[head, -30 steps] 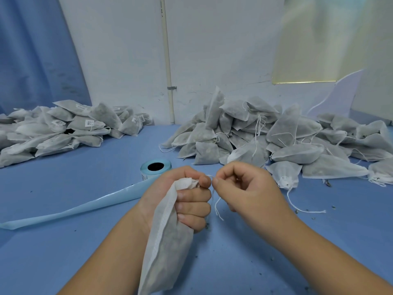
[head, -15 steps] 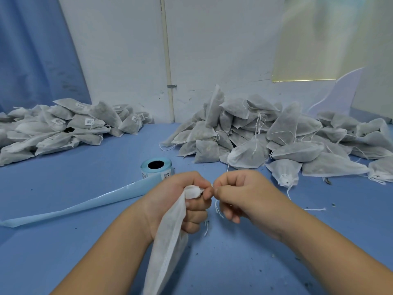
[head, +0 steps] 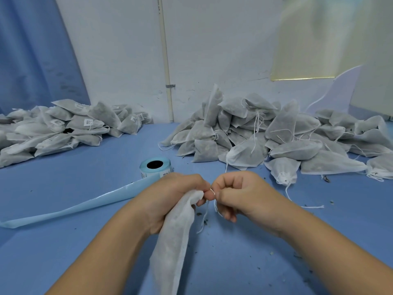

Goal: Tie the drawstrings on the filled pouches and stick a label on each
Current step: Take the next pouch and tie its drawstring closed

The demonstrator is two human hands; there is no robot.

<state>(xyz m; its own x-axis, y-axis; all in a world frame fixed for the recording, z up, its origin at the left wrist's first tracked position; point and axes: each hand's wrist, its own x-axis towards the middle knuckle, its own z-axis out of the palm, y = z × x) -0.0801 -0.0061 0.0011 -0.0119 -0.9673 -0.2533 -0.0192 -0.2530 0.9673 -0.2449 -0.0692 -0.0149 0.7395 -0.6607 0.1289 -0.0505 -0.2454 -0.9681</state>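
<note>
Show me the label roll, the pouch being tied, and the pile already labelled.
label roll (head: 154, 173), head view, side wall.
held pouch (head: 172, 237), head view, cloth body, mid-length.
labelled pile (head: 78, 125), head view, a middle pouch.

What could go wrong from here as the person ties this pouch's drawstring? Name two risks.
1. The right hand pinches the thin white drawstring with just its fingers, close beside the left hand; it may slip, leaving a loose knot.
2. Dark crumbs already dot the blue table; a loosely closed filled white fabric pouch might leak more.
</note>
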